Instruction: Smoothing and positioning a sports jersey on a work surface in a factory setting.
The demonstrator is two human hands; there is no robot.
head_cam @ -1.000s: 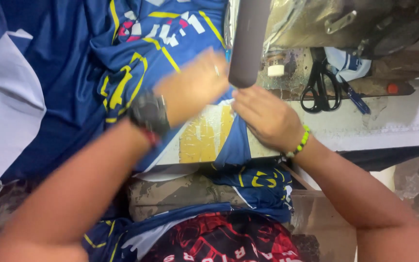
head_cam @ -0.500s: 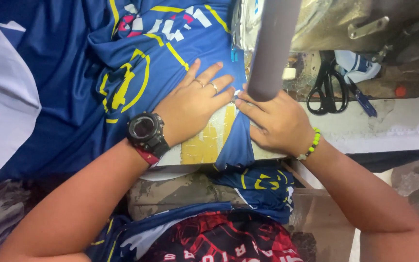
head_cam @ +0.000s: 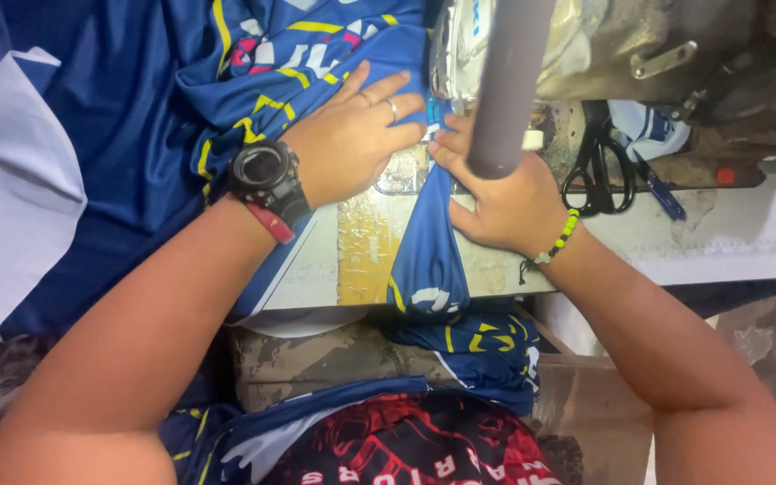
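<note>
Nearest us, at the bottom edge, we see a red-and-black printed garment (head_cam: 424, 449), with folds of blue cloth hanging above it below the bench (head_cam: 729, 238) edge.

Our left hand (head_cam: 348, 144) lies flat, palm down, on the blue jersey fabric (head_cam: 136, 135). Its fingers (head_cam: 379, 90) are stretched out and slightly spread, pressing the cloth to the bench and clamped on nothing. There is a ring on one finger, and a black wristwatch (head_cam: 264, 175) with a red band beside it on the wrist.

Our right hand (head_cam: 505, 202) rests on the bench just beside the left, with a green-and-yellow bead bracelet (head_cam: 559, 238) at the wrist. Its fingertips press a narrow gathered strip of the same blue fabric (head_cam: 428, 242), which runs from between the two hands down over the front edge of the bench. Part of this hand is hidden by a grey cylinder (head_cam: 507, 85) that crosses in front of it, so we cannot tell whether it pinches the strip or only pins it.

Farther off, to the right, black scissors (head_cam: 596, 166) lie on the bench. Beyond the hands stands the worn metal body of a sewing machine (head_cam: 621, 45).
</note>
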